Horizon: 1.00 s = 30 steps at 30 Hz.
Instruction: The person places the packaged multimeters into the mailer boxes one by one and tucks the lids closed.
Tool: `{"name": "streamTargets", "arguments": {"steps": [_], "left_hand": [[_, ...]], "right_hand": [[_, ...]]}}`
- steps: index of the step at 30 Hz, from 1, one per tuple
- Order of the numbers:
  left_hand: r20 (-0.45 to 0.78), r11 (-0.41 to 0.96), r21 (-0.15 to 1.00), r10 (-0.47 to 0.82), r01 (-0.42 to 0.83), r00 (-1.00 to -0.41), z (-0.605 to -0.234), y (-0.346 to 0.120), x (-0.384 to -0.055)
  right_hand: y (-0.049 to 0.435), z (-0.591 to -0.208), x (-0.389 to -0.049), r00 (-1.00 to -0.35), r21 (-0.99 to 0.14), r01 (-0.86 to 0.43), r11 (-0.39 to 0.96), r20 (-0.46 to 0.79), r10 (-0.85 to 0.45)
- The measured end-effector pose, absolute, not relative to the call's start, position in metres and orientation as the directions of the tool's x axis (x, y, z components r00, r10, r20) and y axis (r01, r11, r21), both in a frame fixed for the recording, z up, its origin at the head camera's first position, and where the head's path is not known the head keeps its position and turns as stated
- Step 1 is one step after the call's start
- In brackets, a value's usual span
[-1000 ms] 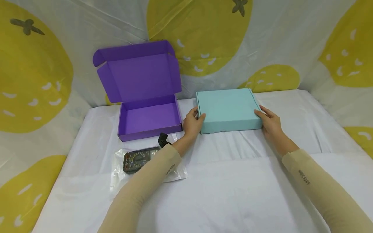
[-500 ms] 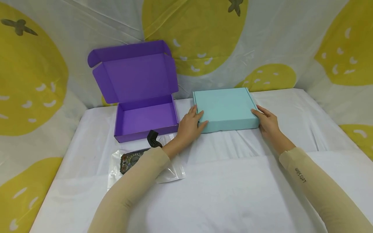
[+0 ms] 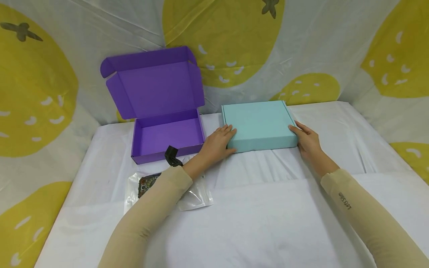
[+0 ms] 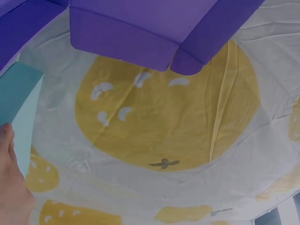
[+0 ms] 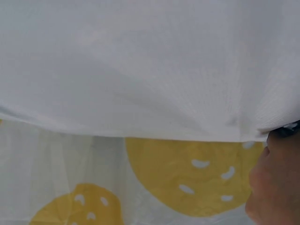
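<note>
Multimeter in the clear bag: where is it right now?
Head view: the multimeter lies in its clear bag on the white cloth, front-left, just in front of the open purple box and partly hidden under the left forearm.

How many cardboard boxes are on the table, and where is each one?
2. The open purple box stands at the back left. The closed teal box lies to its right, between the left hand and the right hand. No others show.

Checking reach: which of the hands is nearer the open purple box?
Left. The left hand is at the teal box's left corner, just beside the purple box; the right hand is across the teal box.
</note>
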<state>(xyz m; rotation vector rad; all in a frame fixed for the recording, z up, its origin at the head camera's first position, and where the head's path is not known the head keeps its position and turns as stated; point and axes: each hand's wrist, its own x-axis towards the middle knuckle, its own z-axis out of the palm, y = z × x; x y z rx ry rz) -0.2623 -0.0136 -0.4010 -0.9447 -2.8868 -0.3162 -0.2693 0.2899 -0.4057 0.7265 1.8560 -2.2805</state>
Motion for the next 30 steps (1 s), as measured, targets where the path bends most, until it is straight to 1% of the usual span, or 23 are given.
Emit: {"name": "streamTargets", "arguments": {"steps": [8,12,17,22,27,30], "left_hand": [[0.103,0.813,0.130,0.558,0.567,-0.824,-0.3942,-0.0095,-0.2683],[0.112,0.813,0.143,0.553,0.565,-0.825,-0.3912,-0.0071,-0.2707],[0.149,0.803,0.164,0.554,0.573,-0.819,-0.3920,-0.0067,-0.2713],[0.178,0.812,0.174,0.531,0.558,-0.828,-0.3942,-0.0062,-0.2718],[0.219,0.816,0.215,0.495,0.536,-0.841,-0.3968,-0.0054,-0.2717],[0.238,0.818,0.196,0.496,0.541,-0.835,-0.3977,-0.0050,-0.2695]], "right_hand": [[0.2893,-0.4056,-0.2706,-0.879,-0.899,0.389,-0.199,-0.427,0.212],[0.2903,-0.4047,-0.2708,-0.883,-0.905,0.379,-0.194,-0.416,0.218],[0.2920,-0.4032,-0.2695,-0.882,-0.893,0.376,-0.246,-0.426,0.202],[0.2922,-0.4032,-0.2686,-0.884,-0.893,0.376,-0.247,-0.426,0.194],[0.2912,-0.4031,-0.2695,-0.882,-0.896,0.375,-0.239,-0.424,0.206],[0.2914,-0.4042,-0.2710,-0.886,-0.903,0.364,-0.231,-0.412,0.213]]}}
